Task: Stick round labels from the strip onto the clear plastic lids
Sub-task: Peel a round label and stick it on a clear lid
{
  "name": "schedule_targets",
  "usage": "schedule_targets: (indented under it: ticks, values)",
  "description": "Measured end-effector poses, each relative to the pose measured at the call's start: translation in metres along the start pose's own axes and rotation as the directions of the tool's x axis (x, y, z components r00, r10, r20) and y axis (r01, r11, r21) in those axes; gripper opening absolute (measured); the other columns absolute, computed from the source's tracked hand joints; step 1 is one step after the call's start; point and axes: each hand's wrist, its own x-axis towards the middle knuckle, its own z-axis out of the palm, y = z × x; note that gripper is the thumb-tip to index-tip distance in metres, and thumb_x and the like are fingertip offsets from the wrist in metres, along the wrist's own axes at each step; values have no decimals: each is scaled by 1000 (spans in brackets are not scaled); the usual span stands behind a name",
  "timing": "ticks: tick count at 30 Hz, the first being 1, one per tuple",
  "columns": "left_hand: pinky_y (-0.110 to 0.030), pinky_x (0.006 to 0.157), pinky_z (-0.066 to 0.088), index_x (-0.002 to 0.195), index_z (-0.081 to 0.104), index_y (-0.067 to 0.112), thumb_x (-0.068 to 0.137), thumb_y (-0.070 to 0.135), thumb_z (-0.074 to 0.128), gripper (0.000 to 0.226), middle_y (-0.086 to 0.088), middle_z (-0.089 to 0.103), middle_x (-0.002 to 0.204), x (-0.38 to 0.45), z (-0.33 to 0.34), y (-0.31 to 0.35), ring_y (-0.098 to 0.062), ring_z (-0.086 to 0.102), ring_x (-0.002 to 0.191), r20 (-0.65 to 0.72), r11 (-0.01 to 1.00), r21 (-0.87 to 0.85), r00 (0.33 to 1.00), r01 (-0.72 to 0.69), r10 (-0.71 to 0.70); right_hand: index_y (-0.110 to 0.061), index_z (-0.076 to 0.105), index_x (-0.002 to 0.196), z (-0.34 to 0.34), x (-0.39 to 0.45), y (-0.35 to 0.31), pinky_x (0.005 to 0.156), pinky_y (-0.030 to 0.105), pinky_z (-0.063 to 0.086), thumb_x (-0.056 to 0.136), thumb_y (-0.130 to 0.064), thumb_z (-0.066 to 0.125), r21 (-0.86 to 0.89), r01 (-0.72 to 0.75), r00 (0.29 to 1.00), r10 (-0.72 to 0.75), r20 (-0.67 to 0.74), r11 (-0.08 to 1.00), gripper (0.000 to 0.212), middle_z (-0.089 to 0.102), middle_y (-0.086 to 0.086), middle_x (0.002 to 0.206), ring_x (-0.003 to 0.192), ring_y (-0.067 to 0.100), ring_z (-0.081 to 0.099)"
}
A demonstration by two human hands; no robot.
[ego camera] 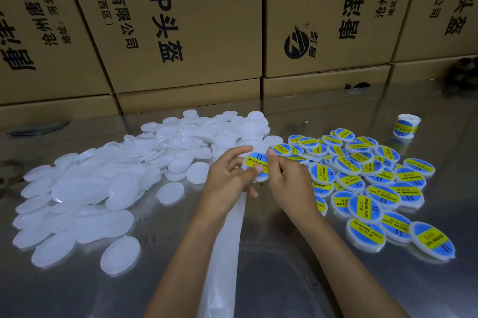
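A clear lid with a blue-and-yellow round label [256, 163] is held above the table between both hands. My left hand [227, 178] grips its left edge, fingers curled around it. On the lid's right side my right hand [287, 178] pinches it, thumb on the label. A white backing strip [227, 245] hangs from under my left hand toward the bottom edge. Several unlabelled clear lids [103, 183] lie heaped to the left. To the right lie several labelled lids [367, 188].
A roll of labels [406, 126] stands at the back right on the shiny metal table [310, 279]. Stacked cardboard boxes [181, 32] form a wall along the table's far edge.
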Motion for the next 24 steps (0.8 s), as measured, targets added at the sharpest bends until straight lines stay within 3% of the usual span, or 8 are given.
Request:
schedule_targets:
  ticks: [3,7,10,12,17,24]
  values:
    - [-23,50,53,119,66,10,83,-4,76,40,-4,75,96,-1,0,1,-13,66,58,63,999,-4,997,35,-35,-26,30,52,0,-1,-1,55,32,27,104,-36,44,74,-11,1000,11,-3,997,55,38,-8,42,48,10,34]
    - [-24,45,51,99,68,2,84,6,79,19,-10,75,75,1,-3,2,-18,65,50,-141,1000,-1,990,3,-3,-21,33,56,3,-4,-4,54,30,29,101,-49,45,186,4,997,-17,69,983,54,38,-9,47,51,9,34]
    - [-23,43,51,89,70,-2,88,8,74,11,-9,73,67,1,-3,0,-14,66,51,-232,999,7,972,-44,44,-23,33,57,5,-8,-6,51,28,27,85,-73,47,100,45,987,-60,146,994,58,35,-8,49,51,10,33]
    - [-23,41,50,86,69,-5,90,10,73,15,-9,72,65,0,-2,-1,-15,64,48,-246,998,-10,968,-60,56,-24,31,54,6,-8,-6,51,27,26,78,-77,50,90,40,985,-54,161,995,61,32,-8,47,50,10,32]
    - [-23,46,52,97,71,-1,100,12,59,18,-20,73,84,1,-1,-1,-16,63,47,-168,992,84,980,-92,105,-18,24,54,5,-3,-2,52,32,24,94,-57,51,56,32,989,-40,145,998,62,26,-4,45,49,13,26]
    - [-29,67,62,129,62,4,97,-4,58,33,-19,70,116,1,-3,0,-17,74,77,91,1000,-5,996,1,-1,-21,26,46,2,2,3,53,32,24,103,-34,47,45,-37,999,38,-13,998,62,38,-8,38,42,13,33]
